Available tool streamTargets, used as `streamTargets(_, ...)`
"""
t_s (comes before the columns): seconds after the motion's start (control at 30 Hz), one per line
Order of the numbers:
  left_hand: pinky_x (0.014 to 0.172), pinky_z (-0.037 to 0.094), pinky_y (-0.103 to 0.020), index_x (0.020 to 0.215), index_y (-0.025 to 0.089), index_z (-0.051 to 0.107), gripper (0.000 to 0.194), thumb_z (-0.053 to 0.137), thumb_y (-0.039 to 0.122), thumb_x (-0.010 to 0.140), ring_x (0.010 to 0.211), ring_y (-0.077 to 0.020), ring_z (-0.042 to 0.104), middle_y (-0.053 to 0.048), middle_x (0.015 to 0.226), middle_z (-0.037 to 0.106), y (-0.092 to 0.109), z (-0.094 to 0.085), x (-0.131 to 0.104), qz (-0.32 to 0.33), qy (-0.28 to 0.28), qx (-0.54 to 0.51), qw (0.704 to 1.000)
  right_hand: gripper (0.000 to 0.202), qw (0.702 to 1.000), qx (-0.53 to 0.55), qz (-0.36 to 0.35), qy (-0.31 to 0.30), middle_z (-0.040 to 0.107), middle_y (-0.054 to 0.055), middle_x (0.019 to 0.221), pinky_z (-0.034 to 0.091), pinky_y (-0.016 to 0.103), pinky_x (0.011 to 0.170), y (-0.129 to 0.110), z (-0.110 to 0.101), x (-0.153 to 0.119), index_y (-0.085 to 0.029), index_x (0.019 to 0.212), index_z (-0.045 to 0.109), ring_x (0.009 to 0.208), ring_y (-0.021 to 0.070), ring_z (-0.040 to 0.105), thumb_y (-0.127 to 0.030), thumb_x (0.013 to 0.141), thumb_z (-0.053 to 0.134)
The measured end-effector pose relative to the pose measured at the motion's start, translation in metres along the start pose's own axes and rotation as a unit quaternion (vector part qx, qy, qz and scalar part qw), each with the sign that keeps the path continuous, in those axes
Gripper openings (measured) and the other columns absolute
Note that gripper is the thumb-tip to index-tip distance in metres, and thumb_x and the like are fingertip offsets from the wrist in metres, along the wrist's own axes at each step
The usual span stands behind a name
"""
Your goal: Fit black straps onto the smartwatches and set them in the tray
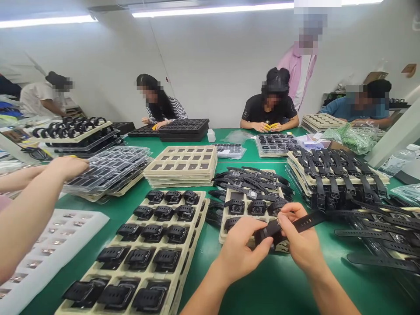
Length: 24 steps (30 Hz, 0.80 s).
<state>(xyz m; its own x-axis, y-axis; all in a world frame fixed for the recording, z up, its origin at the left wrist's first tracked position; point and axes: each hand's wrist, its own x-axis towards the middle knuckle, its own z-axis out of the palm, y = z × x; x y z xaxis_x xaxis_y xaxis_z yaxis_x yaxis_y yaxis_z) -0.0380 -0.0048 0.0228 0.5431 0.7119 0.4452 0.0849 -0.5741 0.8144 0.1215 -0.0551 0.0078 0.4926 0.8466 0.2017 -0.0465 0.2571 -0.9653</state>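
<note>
Your left hand (241, 251) and right hand (300, 238) both grasp a black watch (274, 229), its strap (310, 221) jutting past your right fingers. You have it above the near right corner of a cream tray (222, 232); left of that, a longer tray (184, 258) of watches lies on the green desk (206, 247).

Stretches out as a green bench (262, 293) (glossy in patches), bearing cream trays (202, 195) of watches (166, 260) up front, a white tray (75, 245) to their left, a cream stack (179, 180) behind, then black trays (183, 136) near a white bottle (211, 136).
</note>
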Motion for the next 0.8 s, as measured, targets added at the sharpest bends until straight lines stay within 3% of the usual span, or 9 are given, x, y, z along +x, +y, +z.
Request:
streamTargets(0.37,0.081,0.049,-0.034,0.101,0.02,0.075,0.016,0.068,0.022,0.087,0.085,-0.0244,0.066,-0.01,0.093,0.074,-0.002,-0.003,0.001,0.002,-0.004,0.009,1.0,0.025,0.999,0.031,0.034,0.013,0.045,-0.008,0.059,0.037,0.023,0.052,0.003,-0.003,0.004,-0.025,0.099,0.055,0.055,0.0132,0.043,-0.042,0.09,0.071)
streamTargets(0.5,0.089,0.049,-0.037,0.118,0.023,0.072,0.031,0.07,0.028,0.088,0.097,-0.0275,0.067,-0.011,0.109,0.075,0.001,0.002,-0.002,-0.047,0.001,-0.042,0.998,0.027,0.998,-0.005,0.027,-0.049,0.051,-0.005,0.064,0.043,0.026,0.058,0.004,0.003,-0.002,-0.026,0.101,0.055,0.06,0.0156,0.049,-0.049,0.094,0.066)
streamTargets(0.57,0.094,0.048,-0.038,0.117,0.024,0.074,0.03,0.071,0.034,0.089,0.102,-0.0293,0.066,-0.012,0.114,0.075,0.001,0.005,-0.003,-0.071,0.008,-0.083,0.994,0.031,0.995,-0.038,0.028,-0.091,0.055,-0.003,0.071,0.046,0.029,0.064,0.005,0.004,-0.005,-0.026,0.108,0.056,0.066,0.0177,0.053,-0.055,0.097,0.061)
streamTargets(0.67,0.088,0.048,-0.035,0.111,0.022,0.076,0.033,0.069,0.048,0.091,0.095,-0.0266,0.065,-0.011,0.107,0.074,-0.003,0.01,-0.004,-0.121,0.067,-0.17,0.976,0.051,0.99,-0.085,-0.01,-0.112,0.054,0.0,0.079,0.045,0.032,0.068,0.007,0.0,-0.008,-0.026,0.114,0.058,0.071,0.0194,0.05,-0.072,0.096,0.047)
streamTargets(0.73,0.076,0.047,-0.031,0.112,0.02,0.073,0.046,0.068,0.059,0.088,0.079,-0.0202,0.059,-0.008,0.091,0.069,-0.007,0.012,-0.003,-0.157,0.108,-0.255,0.948,0.068,0.986,-0.092,-0.036,-0.135,0.049,0.0,0.077,0.041,0.033,0.064,0.009,-0.002,-0.009,-0.026,0.115,0.06,0.068,0.0198,0.044,-0.084,0.091,0.033)
streamTargets(0.8,0.07,0.044,-0.028,0.112,0.019,0.07,0.054,0.067,0.066,0.085,0.069,-0.0153,0.051,-0.002,0.076,0.059,-0.008,0.013,-0.002,-0.176,0.124,-0.335,0.917,0.074,0.982,-0.084,-0.047,-0.165,0.044,0.0,0.074,0.037,0.033,0.062,0.011,-0.003,-0.011,-0.026,0.108,0.063,0.067,0.0203,0.04,-0.085,0.091,0.022)
